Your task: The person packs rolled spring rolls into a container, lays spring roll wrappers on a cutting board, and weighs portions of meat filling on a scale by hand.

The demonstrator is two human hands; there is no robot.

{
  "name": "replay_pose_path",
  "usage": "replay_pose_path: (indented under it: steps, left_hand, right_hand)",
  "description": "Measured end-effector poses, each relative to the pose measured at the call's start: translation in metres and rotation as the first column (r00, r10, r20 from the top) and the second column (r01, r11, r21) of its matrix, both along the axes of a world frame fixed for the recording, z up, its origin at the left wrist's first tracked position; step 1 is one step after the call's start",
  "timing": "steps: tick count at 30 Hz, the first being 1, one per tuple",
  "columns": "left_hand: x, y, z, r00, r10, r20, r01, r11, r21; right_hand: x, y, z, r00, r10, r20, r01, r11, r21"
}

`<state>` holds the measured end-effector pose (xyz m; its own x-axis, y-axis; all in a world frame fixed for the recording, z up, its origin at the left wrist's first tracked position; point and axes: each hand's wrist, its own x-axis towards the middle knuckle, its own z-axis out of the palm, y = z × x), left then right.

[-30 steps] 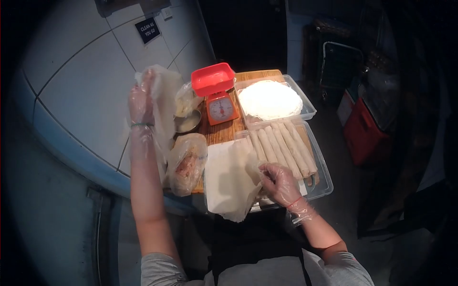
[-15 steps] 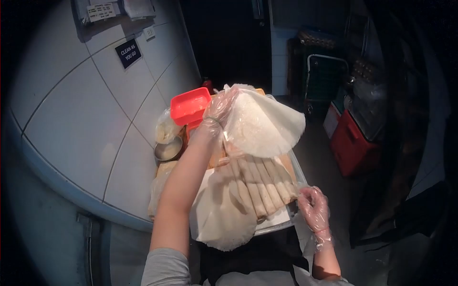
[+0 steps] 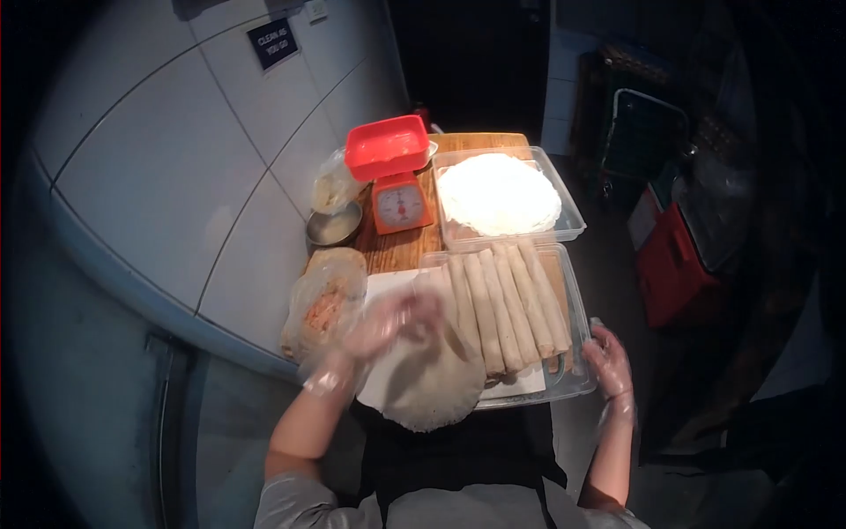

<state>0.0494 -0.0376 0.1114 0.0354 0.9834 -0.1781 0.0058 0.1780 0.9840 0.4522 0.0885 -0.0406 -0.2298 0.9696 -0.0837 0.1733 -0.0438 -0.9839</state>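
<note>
Beside finished rolls (image 3: 508,309), one wrapper (image 3: 436,392) lies unrolled. Left hand (image 3: 389,324) hangs blurred over it, right hand (image 3: 610,361) beside the tray (image 3: 577,295); grips unclear.

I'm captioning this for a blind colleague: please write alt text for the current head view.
A blurred, plastic-gloved left hand is over a thin round sheet; the gloved right hand is beside a clear tray of pale rolls. Beyond are a red-orange scale and a bright white round stack, with a bag of pinkish food at left.
</note>
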Motion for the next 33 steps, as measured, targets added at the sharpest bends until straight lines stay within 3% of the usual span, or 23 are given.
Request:
replay_pose_path:
  steps: [1,2,4,7,9,13,16,17,19,20,21,23,26,27,28,30,33]
  left_hand:
    - [0.005,-0.024,-0.004,0.985,-0.168,-0.044,0.17,0.985,0.043]
    - [0.011,-0.045,-0.009,0.939,-0.331,-0.094,0.338,0.938,0.079]
    - [0.034,-0.074,-0.012,0.893,-0.4,-0.208,0.28,0.854,-0.439]
    - [0.032,-0.094,-0.051,0.895,-0.399,-0.2,0.259,0.829,-0.495]
    - [0.03,-0.097,-0.054,0.833,-0.488,-0.262,0.32,0.81,-0.492]
    - [0.042,-0.102,-0.065,0.596,-0.64,-0.485,0.482,0.768,-0.421]
    - [0.06,-0.124,-0.111,0.718,-0.468,-0.515,0.424,0.881,-0.21]
    - [0.063,-0.123,-0.119,0.761,-0.469,-0.449,0.423,0.883,-0.203]
    - [0.073,-0.121,-0.14,0.938,-0.319,-0.134,0.324,0.946,0.025]
    - [0.077,-0.121,-0.15,0.966,-0.253,0.048,0.246,0.962,0.119]
    - [0.083,-0.122,-0.133,0.961,-0.117,0.249,0.159,0.975,-0.158]
    - [0.086,-0.126,-0.126,0.964,-0.066,0.256,0.074,0.997,-0.02]
    - [0.085,-0.124,-0.134,0.972,0.06,0.227,-0.087,0.99,0.108]
    - [0.082,-0.125,-0.133,0.859,0.137,0.493,-0.155,0.988,-0.005]
    - [0.081,-0.125,-0.131,0.669,0.227,0.708,-0.189,0.973,-0.133]
    - [0.077,-0.121,-0.127,0.669,0.287,0.685,-0.249,0.956,-0.157]
    - [0.072,-0.112,-0.111,0.637,0.37,0.676,-0.317,0.925,-0.208]
  right_hand:
    - [-0.008,0.001,0.02,0.963,0.049,-0.266,-0.119,0.961,-0.251]
    - [-0.011,0.009,0.014,0.937,0.052,-0.345,-0.146,0.956,-0.253]
    - [-0.015,0.03,-0.007,0.869,0.052,-0.492,-0.196,0.949,-0.246]
    - [-0.018,0.044,-0.006,0.868,0.181,-0.463,-0.28,0.948,-0.154]
    - [-0.025,0.043,0.003,0.887,0.241,-0.394,-0.266,0.964,-0.009]
    - [-0.022,0.004,0.046,0.941,0.114,-0.318,-0.168,0.975,-0.148]
    - [-0.012,-0.03,0.059,0.94,0.063,-0.334,-0.123,0.979,-0.161]
    - [-0.008,-0.04,0.061,0.944,0.011,-0.329,-0.076,0.979,-0.187]
    - [-0.005,-0.053,0.062,0.943,-0.017,-0.331,-0.046,0.982,-0.181]
    - [-0.002,-0.059,0.062,0.942,-0.037,-0.333,-0.025,0.983,-0.18]
    - [0.001,-0.063,0.064,0.937,-0.031,-0.349,-0.036,0.982,-0.184]
    - [0.008,-0.069,0.068,0.923,-0.023,-0.384,-0.053,0.981,-0.186]
    - [0.003,-0.073,0.052,0.724,0.065,-0.687,-0.237,0.958,-0.16]
    - [-0.002,-0.072,0.052,0.618,0.134,-0.774,-0.386,0.91,-0.151]
    - [-0.004,-0.074,0.052,0.596,0.108,-0.796,-0.423,0.885,-0.197]
    - [-0.021,-0.088,0.059,0.554,0.051,-0.831,-0.503,0.816,-0.284]
    - [-0.028,-0.088,0.054,0.39,0.172,-0.905,-0.625,0.771,-0.122]
